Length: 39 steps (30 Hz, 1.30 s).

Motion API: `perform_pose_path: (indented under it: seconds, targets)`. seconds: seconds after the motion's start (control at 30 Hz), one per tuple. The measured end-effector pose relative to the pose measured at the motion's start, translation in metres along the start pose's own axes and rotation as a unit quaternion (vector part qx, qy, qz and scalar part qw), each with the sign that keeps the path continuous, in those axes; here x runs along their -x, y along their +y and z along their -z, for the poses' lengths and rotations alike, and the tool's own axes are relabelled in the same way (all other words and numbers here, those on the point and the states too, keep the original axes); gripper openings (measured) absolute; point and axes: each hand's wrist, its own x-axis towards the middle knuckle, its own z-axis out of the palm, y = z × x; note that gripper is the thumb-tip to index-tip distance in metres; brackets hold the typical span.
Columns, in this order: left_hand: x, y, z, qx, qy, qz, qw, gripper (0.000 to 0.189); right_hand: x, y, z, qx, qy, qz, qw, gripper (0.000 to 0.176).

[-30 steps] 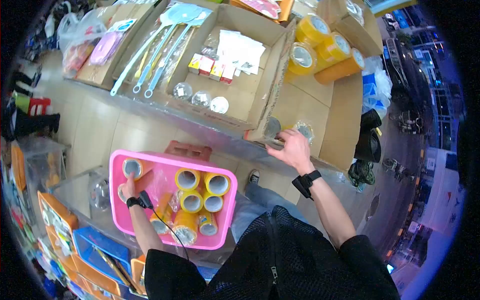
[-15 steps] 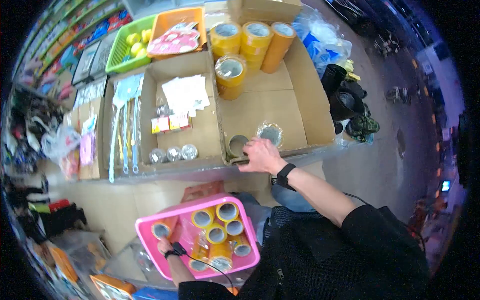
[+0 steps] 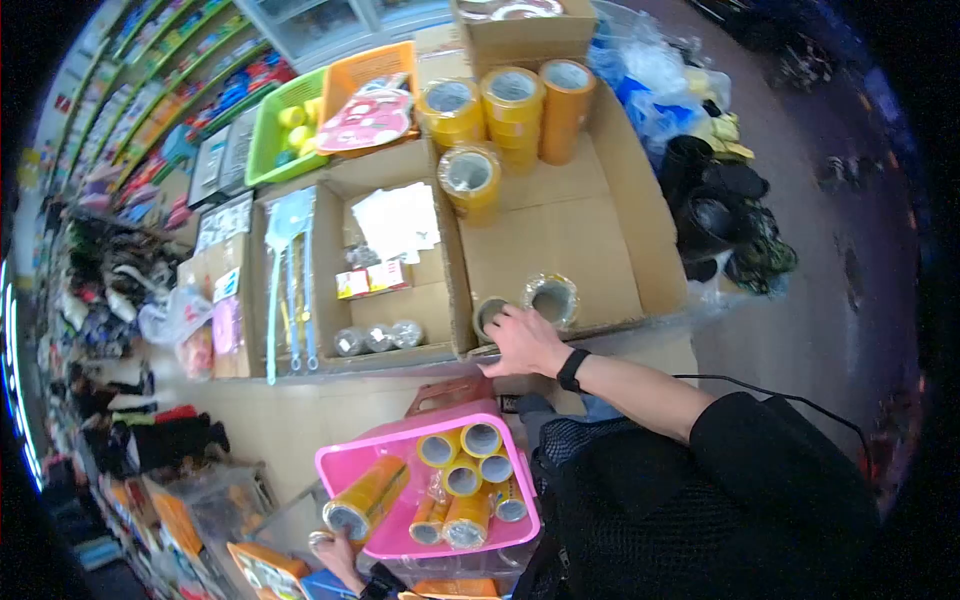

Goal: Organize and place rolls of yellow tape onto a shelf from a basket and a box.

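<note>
My right hand is closed at the front edge of a cardboard box, its fingers curled over the rim of a tape roll. Beside it stands another wrapped tape roll. My left hand is at the lower left of a pink basket, closed around the near end of a long stack of yellow tape rolls. That stack is tilted over the basket's left rim, and its underside and some of my fingers are hidden. Several more yellow tape stacks are in the basket.
Yellow tape stacks stand at the back of the box. The neighbouring box holds white papers and small clear jars. Flyswatters lie further left. Green and orange baskets are behind. Black boots and plastic bags are at the right.
My left hand has moved toward the lower left, raising the long tape stack from inside the basket over its rim. My right hand stays at the box's front edge. The view has shifted.
</note>
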Motion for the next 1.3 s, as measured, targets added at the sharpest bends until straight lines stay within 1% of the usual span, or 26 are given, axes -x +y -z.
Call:
perform_pose_path:
  seconds: [0.03, 0.07, 0.1, 0.17, 0.23, 0.27, 0.33, 0.4, 0.43, 0.5, 0.53, 0.57, 0.6, 0.63, 0.67, 0.7, 0.77, 0.83, 0.9, 0.97, 1.03, 1.07, 1.13, 1.17, 1.23, 1.3]
  targets:
    - [0.023, 0.044, 0.038, 0.009, 0.021, -0.004, 1.000, 0.042, -0.001, 0.002, -0.003, -0.008, 0.000, 0.011, 1.000, 0.061]
    - [0.038, 0.069, 0.066, -0.049, 0.056, -0.021, 0.997, 0.041, 0.000, 0.002, -0.002, -0.012, -0.009, 0.015, 1.000, 0.062]
    - [0.060, 0.099, 0.086, -0.033, 0.131, -0.053, 0.989, 0.040, 0.000, 0.003, -0.002, -0.018, -0.015, 0.018, 1.000, 0.063]
    - [0.072, 0.125, 0.131, -0.086, 0.121, -0.056, 0.987, 0.043, 0.002, 0.002, 0.001, -0.020, -0.005, 0.023, 1.000, 0.065]
    - [0.086, 0.174, 0.163, -0.026, 0.145, -0.118, 0.982, 0.045, 0.000, 0.003, 0.007, -0.046, -0.019, 0.039, 0.998, 0.067]
    - [0.090, 0.201, 0.184, -0.123, 0.117, -0.076, 0.983, 0.043, 0.000, 0.006, 0.001, -0.078, -0.023, 0.051, 0.995, 0.069]
    - [0.105, 0.257, 0.205, -0.088, 0.102, -0.099, 0.986, 0.037, 0.002, 0.014, -0.014, -0.161, -0.048, 0.069, 0.983, 0.073]
    - [0.122, 0.317, 0.215, -0.032, 0.069, -0.174, 0.982, 0.034, 0.013, 0.029, 0.007, -0.195, 0.002, 0.111, 0.974, 0.071]
    - [0.130, 0.339, 0.218, -0.018, 0.050, -0.158, 0.986, 0.033, 0.020, 0.037, 0.024, -0.223, 0.045, 0.150, 0.962, 0.069]
    - [0.131, 0.354, 0.203, 0.014, 0.185, -0.220, 0.958, 0.035, 0.037, 0.066, 0.063, -0.237, 0.042, 0.128, 0.962, 0.060]
    - [0.139, 0.383, 0.204, 0.041, 0.119, -0.202, 0.971, 0.037, 0.043, 0.087, 0.069, -0.231, 0.059, 0.118, 0.964, 0.057]
    - [0.129, 0.387, 0.192, 0.039, 0.175, -0.322, 0.929, 0.036, 0.051, 0.110, 0.074, -0.224, 0.076, 0.109, 0.965, 0.053]
    - [0.129, 0.410, 0.182, 0.103, 0.151, -0.325, 0.928, 0.034, 0.062, 0.130, 0.081, -0.220, 0.081, 0.100, 0.967, 0.053]
    - [0.127, 0.440, 0.172, 0.168, 0.127, -0.324, 0.922, 0.032, 0.074, 0.149, 0.088, -0.147, 0.087, 0.092, 0.981, 0.049]
    - [0.121, 0.464, 0.166, 0.136, 0.093, -0.359, 0.919, 0.030, 0.087, 0.165, 0.092, -0.073, 0.090, 0.083, 0.990, 0.046]
    - [0.115, 0.488, 0.160, 0.102, 0.059, -0.392, 0.912, 0.029, 0.098, 0.179, 0.089, -0.069, 0.090, 0.075, 0.991, 0.046]
    - [0.117, 0.548, 0.141, 0.053, -0.051, -0.399, 0.914, 0.031, 0.114, 0.204, 0.074, -0.050, 0.080, 0.077, 0.993, 0.043]
    - [0.101, 0.592, 0.109, 0.024, -0.129, -0.439, 0.889, 0.034, 0.125, 0.218, 0.067, -0.046, 0.089, 0.062, 0.993, 0.040]
    - [0.104, 0.627, 0.065, 0.122, -0.161, -0.487, 0.849, 0.031, 0.128, 0.218, 0.069, -0.029, 0.103, 0.121, 0.987, 0.034]
    - [0.077, 0.654, 0.014, 0.137, -0.171, -0.496, 0.840, 0.031, 0.128, 0.213, 0.066, -0.064, 0.127, 0.087, 0.986, 0.034]
    - [0.060, 0.682, -0.024, 0.060, -0.172, -0.476, 0.861, 0.039, 0.124, 0.217, 0.060, -0.104, 0.212, 0.077, 0.969, 0.033]
    - [0.048, 0.693, -0.049, 0.042, -0.160, -0.478, 0.863, 0.044, 0.123, 0.219, 0.054, -0.119, 0.224, 0.078, 0.964, 0.033]
    - [0.053, 0.716, -0.073, -0.047, -0.137, -0.472, 0.870, 0.053, 0.123, 0.220, 0.051, -0.110, 0.217, 0.076, 0.967, 0.033]
    - [0.052, 0.725, -0.090, -0.063, -0.129, -0.479, 0.866, 0.053, 0.123, 0.220, 0.050, -0.105, 0.208, 0.078, 0.969, 0.034]
    - [0.055, 0.737, -0.123, -0.108, -0.054, -0.503, 0.856, 0.051, 0.124, 0.217, 0.056, -0.103, 0.191, 0.066, 0.974, 0.035]
    - [0.066, 0.744, -0.142, -0.114, -0.044, -0.494, 0.861, 0.049, 0.124, 0.215, 0.061, -0.118, 0.184, 0.079, 0.973, 0.026]
